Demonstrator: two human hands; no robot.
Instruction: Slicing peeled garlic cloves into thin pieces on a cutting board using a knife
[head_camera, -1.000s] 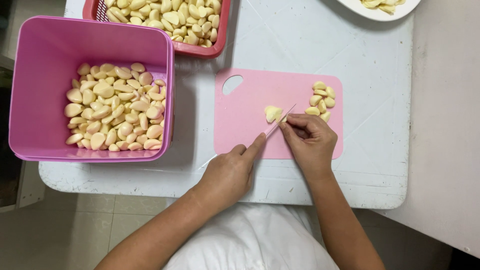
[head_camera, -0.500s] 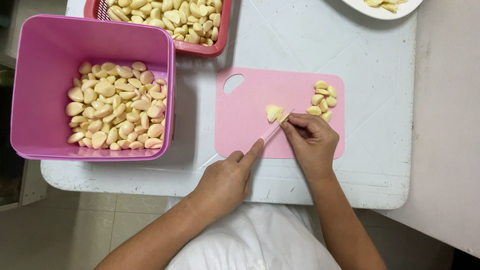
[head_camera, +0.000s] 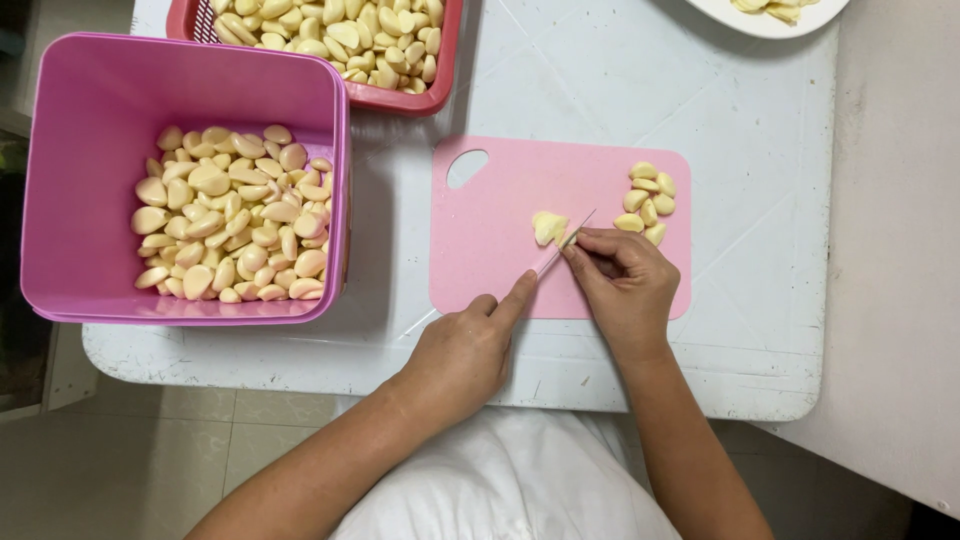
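Observation:
A pink cutting board (head_camera: 500, 270) lies on a white table. On it sits a cut garlic clove (head_camera: 548, 226). A thin knife (head_camera: 570, 240) slants across the board, its blade right beside the clove. My left hand (head_camera: 465, 355) grips the knife's lower end, index finger stretched along it. My right hand (head_camera: 628, 285) rests on the board with curled fingers, fingertips against the blade next to the clove. I cannot see whether anything is under those fingers. A small pile of peeled cloves (head_camera: 647, 203) lies at the board's right end.
A deep pink tub (head_camera: 90, 180) with several peeled cloves stands at the left. A red basket (head_camera: 400, 98) of cloves sits at the back. A white plate (head_camera: 770, 22) is at the back right. The white table's (head_camera: 760, 330) front edge is near my body.
Almost nothing has moved. Both hands stay at the clove, and the knife has shifted only slightly against it.

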